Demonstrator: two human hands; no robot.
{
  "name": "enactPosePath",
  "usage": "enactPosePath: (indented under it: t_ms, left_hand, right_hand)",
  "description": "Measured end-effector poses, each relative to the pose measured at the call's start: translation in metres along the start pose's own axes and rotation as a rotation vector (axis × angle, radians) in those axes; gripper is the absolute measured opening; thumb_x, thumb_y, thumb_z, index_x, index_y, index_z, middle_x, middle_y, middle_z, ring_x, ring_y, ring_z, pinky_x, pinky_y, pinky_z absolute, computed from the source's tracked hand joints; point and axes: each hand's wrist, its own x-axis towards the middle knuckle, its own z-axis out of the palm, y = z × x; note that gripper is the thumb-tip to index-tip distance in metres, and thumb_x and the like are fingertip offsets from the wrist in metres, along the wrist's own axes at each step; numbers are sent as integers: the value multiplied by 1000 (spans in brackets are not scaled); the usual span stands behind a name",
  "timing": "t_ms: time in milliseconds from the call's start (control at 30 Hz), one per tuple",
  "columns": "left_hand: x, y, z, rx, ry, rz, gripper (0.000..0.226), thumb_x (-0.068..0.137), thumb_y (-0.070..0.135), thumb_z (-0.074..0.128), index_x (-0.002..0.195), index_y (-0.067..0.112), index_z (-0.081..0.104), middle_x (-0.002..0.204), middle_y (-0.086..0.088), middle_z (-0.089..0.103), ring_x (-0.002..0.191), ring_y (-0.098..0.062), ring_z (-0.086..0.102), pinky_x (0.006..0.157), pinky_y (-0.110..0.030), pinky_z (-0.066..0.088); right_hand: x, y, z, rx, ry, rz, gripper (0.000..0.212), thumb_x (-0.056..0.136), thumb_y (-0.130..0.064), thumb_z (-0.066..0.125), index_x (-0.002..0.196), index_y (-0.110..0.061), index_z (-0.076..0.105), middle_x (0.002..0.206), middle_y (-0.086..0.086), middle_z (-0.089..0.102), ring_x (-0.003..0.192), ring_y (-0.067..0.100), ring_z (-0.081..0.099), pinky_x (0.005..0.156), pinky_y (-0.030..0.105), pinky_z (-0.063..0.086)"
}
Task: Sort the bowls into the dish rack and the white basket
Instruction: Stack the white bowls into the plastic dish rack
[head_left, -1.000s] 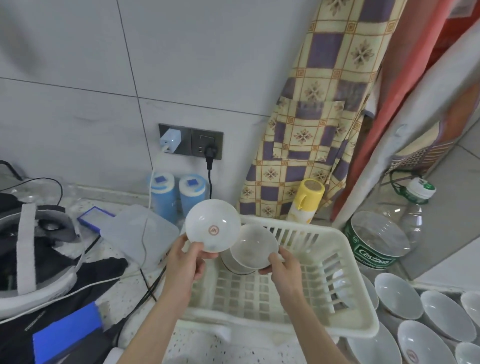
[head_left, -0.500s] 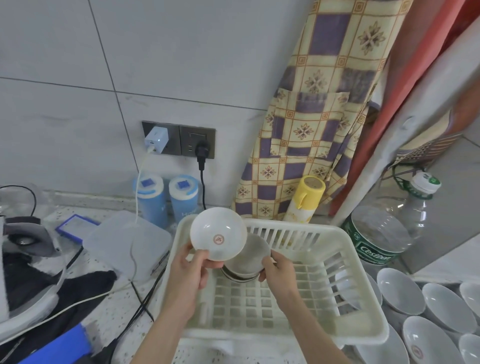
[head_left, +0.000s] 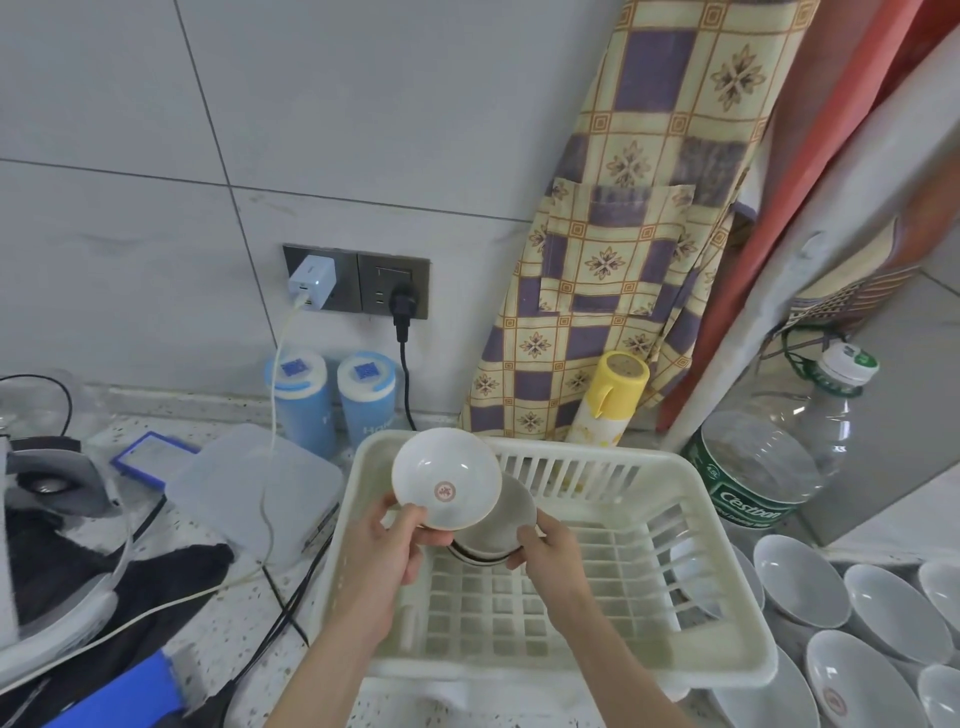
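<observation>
Compared with half a second ago, the second bowl (head_left: 493, 525) in your right hand (head_left: 553, 551) sits lower and closer to the basket floor, and the marked bowl (head_left: 445, 478) in your left hand (head_left: 395, 540) now overlaps more of its rim. Your left hand pinches the marked bowl by its lower edge, thumb on the inside face, fingers behind; the bowl stands tilted, its inside turned toward you, above the back left corner of the white basket (head_left: 717, 670). Your right hand grips the second bowl at its right rim, fingers curled round the edge; whether that bowl touches the basket floor cannot be told. Beyond your left hand, the basket's rear wall runs close behind the marked bowl. To the right of your right hand, the slotted floor lies open up to the far side wall. Further right, outside the basket, the waiting bowls (head_left: 800, 579) stand packed together. Left of your left hand lie a translucent lid (head_left: 249, 483) and cables (head_left: 270, 592).
</observation>
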Motion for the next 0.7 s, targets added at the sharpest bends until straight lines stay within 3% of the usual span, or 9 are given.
enactPosePath:
  t_ms: [167, 367, 500, 600, 700]
  left_hand:
    - [0, 0, 0, 21, -9, -10, 31, 88, 13, 54, 118, 20, 60, 78, -19, 76, 35, -10, 20, 35, -17, 20]
    - [1, 0, 3, 67, -17, -42, 26, 89, 13, 53, 113, 16, 61, 76, -20, 75, 34, -9, 21, 35, -17, 19]
    - [0, 2, 8, 121, -31, -62, 28, 88, 13, 51, 113, 20, 61, 74, -19, 75, 33, -8, 23, 34, -16, 20]
    - [3, 1, 17, 134, -40, -76, 30, 86, 12, 52, 113, 20, 61, 71, -21, 74, 33, -9, 25, 35, -18, 21]
    - [7, 0, 25, 148, -61, -85, 26, 86, 10, 52, 109, 16, 63, 68, -23, 73, 34, -12, 24, 35, -18, 20]
  right_hand:
    - [-2, 6, 1, -32, -9, 12, 35, 95, -8, 41, 120, -22, 62, 57, 2, 62, 47, -2, 54, 46, 7, 39]
    - [-3, 11, 0, -21, -5, 20, 36, 98, -23, 49, 134, -23, 53, 58, -1, 66, 43, -2, 52, 52, 15, 37]
    - [-4, 7, -7, -90, 79, 40, 51, 97, -40, 53, 142, -17, 44, 68, -1, 69, 68, 4, 64, 59, 17, 42]
    - [-8, 1, -15, -96, 199, -46, 38, 97, -44, 49, 129, -25, 53, 74, -1, 70, 74, 3, 65, 61, 17, 42]
    - [-12, -7, -21, 9, 117, -90, 20, 99, -41, 44, 100, -32, 62, 68, 0, 70, 65, 2, 63, 65, 22, 43]
